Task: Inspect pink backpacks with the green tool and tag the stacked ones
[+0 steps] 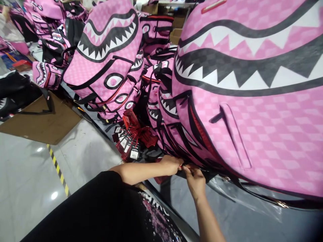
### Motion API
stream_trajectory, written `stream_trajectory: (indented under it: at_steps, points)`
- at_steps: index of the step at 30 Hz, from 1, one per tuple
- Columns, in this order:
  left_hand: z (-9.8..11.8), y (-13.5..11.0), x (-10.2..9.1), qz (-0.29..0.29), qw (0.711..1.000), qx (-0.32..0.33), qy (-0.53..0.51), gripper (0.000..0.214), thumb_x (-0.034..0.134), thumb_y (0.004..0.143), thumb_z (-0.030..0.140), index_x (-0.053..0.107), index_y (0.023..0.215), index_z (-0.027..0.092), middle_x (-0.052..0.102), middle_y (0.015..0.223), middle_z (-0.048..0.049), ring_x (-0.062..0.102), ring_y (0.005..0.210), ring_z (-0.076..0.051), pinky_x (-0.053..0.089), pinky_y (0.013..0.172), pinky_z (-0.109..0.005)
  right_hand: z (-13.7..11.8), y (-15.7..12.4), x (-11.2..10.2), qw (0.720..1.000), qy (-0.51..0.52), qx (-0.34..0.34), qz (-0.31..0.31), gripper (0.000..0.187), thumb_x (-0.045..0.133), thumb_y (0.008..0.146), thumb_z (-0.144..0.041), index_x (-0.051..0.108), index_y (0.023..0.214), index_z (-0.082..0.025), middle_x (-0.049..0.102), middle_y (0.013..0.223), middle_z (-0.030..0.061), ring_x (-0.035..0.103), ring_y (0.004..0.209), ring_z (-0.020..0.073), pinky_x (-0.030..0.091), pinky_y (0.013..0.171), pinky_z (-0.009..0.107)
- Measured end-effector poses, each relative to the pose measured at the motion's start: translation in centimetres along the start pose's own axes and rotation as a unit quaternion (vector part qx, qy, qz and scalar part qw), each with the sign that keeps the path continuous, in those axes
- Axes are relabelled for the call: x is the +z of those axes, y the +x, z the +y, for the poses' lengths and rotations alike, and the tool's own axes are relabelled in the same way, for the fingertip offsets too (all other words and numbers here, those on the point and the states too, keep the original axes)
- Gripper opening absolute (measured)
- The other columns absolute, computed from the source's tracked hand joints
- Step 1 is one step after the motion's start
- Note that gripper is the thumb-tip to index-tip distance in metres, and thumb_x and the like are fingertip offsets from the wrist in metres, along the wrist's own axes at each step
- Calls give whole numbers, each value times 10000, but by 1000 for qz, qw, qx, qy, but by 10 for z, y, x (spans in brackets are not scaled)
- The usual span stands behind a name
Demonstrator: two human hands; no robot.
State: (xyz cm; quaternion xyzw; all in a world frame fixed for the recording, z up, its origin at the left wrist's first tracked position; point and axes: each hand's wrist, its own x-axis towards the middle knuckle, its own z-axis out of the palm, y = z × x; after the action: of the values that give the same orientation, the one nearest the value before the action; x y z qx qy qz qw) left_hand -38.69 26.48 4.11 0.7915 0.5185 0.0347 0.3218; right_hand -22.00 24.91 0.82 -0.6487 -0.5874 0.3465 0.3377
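Both hands meet at the lower edge of a stack of pink checkered backpacks (272, 134) with black-and-white shark mouths. My left hand (171, 165) reaches in from the left with its fingers closed in a pinch. Facing it, the fingers of my right hand (196, 179) are bent and pressed together at the same spot. A speck of red shows between the fingertips; what they pinch is too small to make out. Just left of the hands lies a bunch of red and black hang tags (135, 134) on red cords, some with white labels.
Another pile of pink backpacks (111, 70) stands at the back left. A cardboard sheet (42, 117) lies beside black bags on the left. Yellow-black tape (57, 168) marks the floor. Clear plastic film (249, 198) sits under the right bag, on the grey table (227, 222).
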Motion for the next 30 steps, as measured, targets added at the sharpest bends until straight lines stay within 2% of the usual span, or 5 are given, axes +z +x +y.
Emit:
stream_trajectory:
  at_steps: [8, 13, 18, 23, 30]
  points:
    - [-5, 0, -6, 35, 998, 8, -44, 229, 536, 866, 203, 648, 1065, 209, 706, 1022, -40, 665, 780, -145, 510, 644, -241, -9, -6, 4, 998, -47, 22, 29, 576, 547, 721, -717, 635, 853, -163, 715, 801, 146, 684, 744, 304, 529, 699, 408]
    - [-68, -41, -47, 158, 980, -104, -64, 288, 504, 923, 271, 591, 1196, 239, 642, 1228, -26, 613, 1096, -127, 492, 906, -210, -43, -41, 20, 984, -155, -19, 88, 520, 455, 868, -536, 666, 1113, -128, 678, 1131, 219, 654, 955, 346, 480, 796, 451]
    - [-164, -67, -99, 247, 923, -295, -32, 290, 382, 967, 222, 614, 1139, 191, 668, 1156, -90, 623, 1075, -191, 467, 942, -321, -91, -28, 117, 994, -34, -43, -95, 376, 452, 859, -461, 695, 951, -189, 725, 980, 118, 672, 871, 250, 493, 824, 370]
    - [-198, -58, -106, 222, 916, -331, -33, 202, 490, 925, 232, 669, 1011, 267, 728, 1015, -15, 669, 931, -177, 482, 803, -285, -122, 49, 234, 993, -5, 36, -109, 299, 491, 847, -442, 660, 870, -196, 713, 789, 62, 656, 703, 205, 490, 661, 298]
    - [-206, -48, -98, 176, 936, -300, -56, 223, 501, 917, 220, 682, 1018, 301, 703, 1107, 13, 646, 1018, -154, 471, 833, -255, -116, 70, 259, 992, -19, 86, -93, 271, 418, 897, -344, 653, 938, -216, 715, 898, 67, 652, 852, 223, 469, 764, 310]
